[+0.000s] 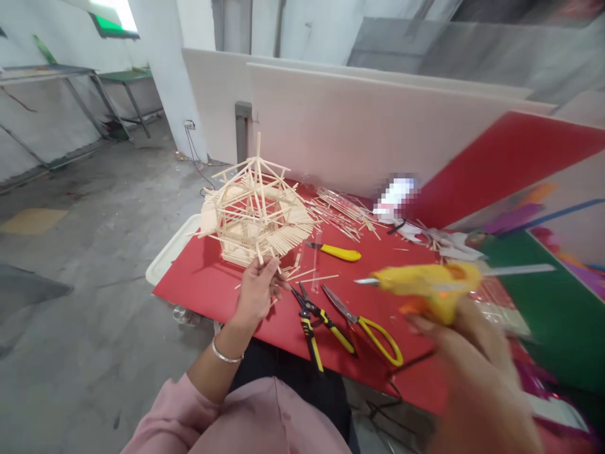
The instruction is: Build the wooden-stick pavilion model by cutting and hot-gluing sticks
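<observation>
A pale pavilion-like model (pixel 258 208) built of thin wooden sticks stands on the left of the red table top (pixel 193 284). At its near edge, my left hand (pixel 259 287) pinches a thin wooden stick (pixel 259 252); whether that stick is joined to the model I cannot tell. My right hand (pixel 463 353), somewhat blurred, is wrapped round the handle of a yellow hot glue gun (pixel 425 280). The gun is raised over the right of the table, its nozzle pointing left toward the model but well apart from it. A clear glue stick (pixel 520 270) juts from its back.
Pliers (pixel 314 315), scissors (pixel 363 325) and a yellow utility knife (pixel 338 252) lie between my hands. Loose sticks (pixel 340 214) are heaped behind, near a blurred bright phone-like object (pixel 397 195). A black cord (pixel 411 362) crosses the front edge. White boards (pixel 378 126) lean behind.
</observation>
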Available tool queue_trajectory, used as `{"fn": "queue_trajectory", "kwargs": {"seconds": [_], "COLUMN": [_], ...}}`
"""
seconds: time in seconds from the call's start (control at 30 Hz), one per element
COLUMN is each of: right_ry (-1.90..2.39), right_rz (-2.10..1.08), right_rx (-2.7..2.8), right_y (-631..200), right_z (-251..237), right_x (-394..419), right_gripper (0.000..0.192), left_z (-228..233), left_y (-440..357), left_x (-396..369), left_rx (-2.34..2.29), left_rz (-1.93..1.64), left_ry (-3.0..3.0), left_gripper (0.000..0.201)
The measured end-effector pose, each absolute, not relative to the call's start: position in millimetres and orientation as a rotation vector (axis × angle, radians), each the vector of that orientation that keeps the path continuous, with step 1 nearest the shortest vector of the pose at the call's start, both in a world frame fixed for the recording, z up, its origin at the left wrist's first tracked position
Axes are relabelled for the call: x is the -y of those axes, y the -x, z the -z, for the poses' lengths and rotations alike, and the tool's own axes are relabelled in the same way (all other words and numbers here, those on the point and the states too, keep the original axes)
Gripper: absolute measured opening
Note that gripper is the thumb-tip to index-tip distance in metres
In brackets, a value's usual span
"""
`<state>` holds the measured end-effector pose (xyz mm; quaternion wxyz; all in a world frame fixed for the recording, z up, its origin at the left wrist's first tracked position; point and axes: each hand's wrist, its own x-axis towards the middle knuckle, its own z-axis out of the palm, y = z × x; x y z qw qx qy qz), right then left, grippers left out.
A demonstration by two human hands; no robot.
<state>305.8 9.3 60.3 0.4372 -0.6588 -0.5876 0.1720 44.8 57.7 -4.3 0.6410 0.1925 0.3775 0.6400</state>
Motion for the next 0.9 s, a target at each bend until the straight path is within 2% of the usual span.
{"fn": "queue_trajectory", "kwargs": {"seconds": [0.07, 0.1, 0.17, 0.27, 0.4, 0.9], "right_ry": [1.602, 1.624, 1.696, 1.686, 1.604, 1.467], "right_rz": [-0.500, -0.435, -0.127, 0.272, 0.589, 0.604], "right_rx": [1.594, 1.657, 1.697, 1.768, 1.831, 1.978], "right_y": [-261.3, -241.9, -210.8, -184.6, -177.7, -177.3], "right_z": [-69.0, -70.0, -66.3, -51.7, -36.0, -39.7], "right_x": [-31.2, -42.1, -61.6, -82.5, -94.0, -95.6], "right_gripper": [0.029, 0.034, 0.041, 0.041, 0.033, 0.024], "left_z": [4.0, 4.0, 3.9, 3.4, 1.2, -3.7], "left_y": [-43.5, -43.0, -42.4, -43.4, -47.3, -49.8], "left_x": [-56.6, -56.2, -55.9, -57.0, -59.6, -68.1], "left_rx": [-0.862, -0.864, -0.871, -0.874, -0.848, -0.812], "left_rz": [-1.473, -1.476, -1.481, -1.479, -1.471, -1.476], "left_ry": [-0.427, -0.420, -0.402, -0.385, -0.343, -0.193], "left_gripper": [0.041, 0.041, 0.041, 0.040, 0.040, 0.043]}}
